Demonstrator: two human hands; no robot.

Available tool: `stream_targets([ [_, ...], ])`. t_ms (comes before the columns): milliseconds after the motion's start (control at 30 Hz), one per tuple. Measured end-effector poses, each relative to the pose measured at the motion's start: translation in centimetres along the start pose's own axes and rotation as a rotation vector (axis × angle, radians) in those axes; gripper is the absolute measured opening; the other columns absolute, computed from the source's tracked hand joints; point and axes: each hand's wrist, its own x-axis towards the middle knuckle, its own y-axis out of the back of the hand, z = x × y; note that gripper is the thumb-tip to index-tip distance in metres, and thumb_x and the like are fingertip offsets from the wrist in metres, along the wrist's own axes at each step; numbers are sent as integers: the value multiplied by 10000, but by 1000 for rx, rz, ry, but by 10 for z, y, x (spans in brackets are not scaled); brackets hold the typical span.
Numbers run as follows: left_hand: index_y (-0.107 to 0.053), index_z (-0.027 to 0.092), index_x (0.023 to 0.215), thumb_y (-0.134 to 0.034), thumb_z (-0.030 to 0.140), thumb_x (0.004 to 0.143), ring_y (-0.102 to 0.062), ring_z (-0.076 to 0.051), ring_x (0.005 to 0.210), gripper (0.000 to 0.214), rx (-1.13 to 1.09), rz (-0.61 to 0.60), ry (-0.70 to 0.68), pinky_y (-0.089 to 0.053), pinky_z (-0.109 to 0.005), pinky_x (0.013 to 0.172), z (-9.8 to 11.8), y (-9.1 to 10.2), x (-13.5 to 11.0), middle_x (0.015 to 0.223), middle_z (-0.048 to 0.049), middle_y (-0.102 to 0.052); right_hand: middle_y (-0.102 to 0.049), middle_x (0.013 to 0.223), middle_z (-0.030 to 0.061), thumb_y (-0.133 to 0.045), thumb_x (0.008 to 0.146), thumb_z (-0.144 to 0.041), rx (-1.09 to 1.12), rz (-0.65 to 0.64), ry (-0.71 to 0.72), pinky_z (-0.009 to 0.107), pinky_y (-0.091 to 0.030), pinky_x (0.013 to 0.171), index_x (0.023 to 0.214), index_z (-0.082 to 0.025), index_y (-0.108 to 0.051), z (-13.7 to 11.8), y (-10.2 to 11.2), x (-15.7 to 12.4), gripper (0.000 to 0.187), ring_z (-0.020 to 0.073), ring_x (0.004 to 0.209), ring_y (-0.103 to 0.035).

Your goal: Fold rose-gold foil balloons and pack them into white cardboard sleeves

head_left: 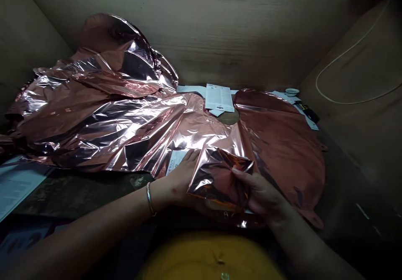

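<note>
A folded packet of shiny rose-gold foil balloon (215, 175) is between my hands, near the front edge of the table. My right hand (259, 194) pinches its right side, thumb on top and fingers underneath. My left hand (180, 177), with a silver bangle at the wrist, grips the packet's left side; the foil covers part of its fingers and thumb. A printed white card (175, 161) shows beside the left fingers. Beneath and behind the packet spreads a large flat rose-gold foil balloon (285, 146), with a rounded right end and small tabs.
More crumpled foil (116, 62) is heaped at the back left against the wall. Printed sheets (220, 97) lie at the back, and another paper (21, 179) at the left edge. A small bowl (292, 91) stands at back right. A white cable (333, 99) hangs down the right wall.
</note>
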Motion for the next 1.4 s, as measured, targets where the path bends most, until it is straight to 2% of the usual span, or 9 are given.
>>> stream_targets([
  [267,-188,219,1520,-785,627,523,-320,-441,1299,1232,192,1,98,-253,-607,1065,-7,13,7,1438,-204,-342,-757,887,27,-832,663,-261,-98,317,257,366,-610,762,934,-245,-722,-51,47,-34,292,241,797,-725],
  [433,-197,207,1513,-799,625,492,-286,-456,1308,1256,213,-37,76,-186,-643,1082,-9,11,2,1427,-216,-323,-755,911,81,-797,719,-288,-248,228,86,447,-589,787,1131,-205,-673,-47,65,-31,438,286,824,-723],
  [600,-231,228,1502,-818,619,463,-314,-447,1285,1256,176,-63,19,-136,-639,1104,-3,7,5,1418,-190,-341,-750,899,103,-786,694,-307,-337,225,-26,402,-585,725,1099,-161,-663,-30,50,-18,448,278,786,-719],
  [800,-248,199,1500,-838,585,434,-325,-450,1268,1278,122,-84,0,-241,-607,1077,-1,3,10,1423,-206,-332,-732,869,64,-774,693,-391,-433,178,87,311,-566,728,1010,-168,-636,-21,22,-8,412,210,807,-697],
  [900,-242,205,1502,-842,574,455,-324,-448,1281,1262,116,-87,25,-239,-613,1077,-2,4,7,1432,-204,-336,-691,746,12,-775,674,-501,-608,257,193,247,-543,566,905,-188,-584,-29,30,-11,433,151,630,-658],
  [1000,-264,196,1492,-834,597,452,-319,-458,1284,1252,131,-82,1,-208,-637,1077,-1,3,8,1424,-219,-340,-585,511,-33,-762,652,-501,-796,307,96,206,-428,382,711,-202,-492,-32,33,-9,407,108,400,-527],
  [1267,-259,149,1495,-841,576,455,-400,-405,1215,1266,76,-75,-67,-325,-533,1044,9,1,19,1375,-224,-389,-633,598,24,-660,754,-365,-860,85,-12,261,-447,477,796,-147,-645,-16,-10,12,222,175,539,-595],
  [1333,-272,148,1490,-836,583,463,-395,-409,1225,1250,82,-72,-77,-315,-539,1052,7,3,17,1385,-225,-389,-660,698,55,-602,807,-389,-1054,74,120,280,-468,530,800,-150,-662,-27,-1,7,246,193,624,-612],
  [1400,-287,149,1484,-818,597,493,-392,-408,1241,1210,88,-70,-106,-305,-544,1060,4,7,17,1388,-226,-398,-677,882,89,-567,843,-420,-1312,247,471,309,-488,624,894,-165,-671,-42,14,2,281,220,766,-622],
])
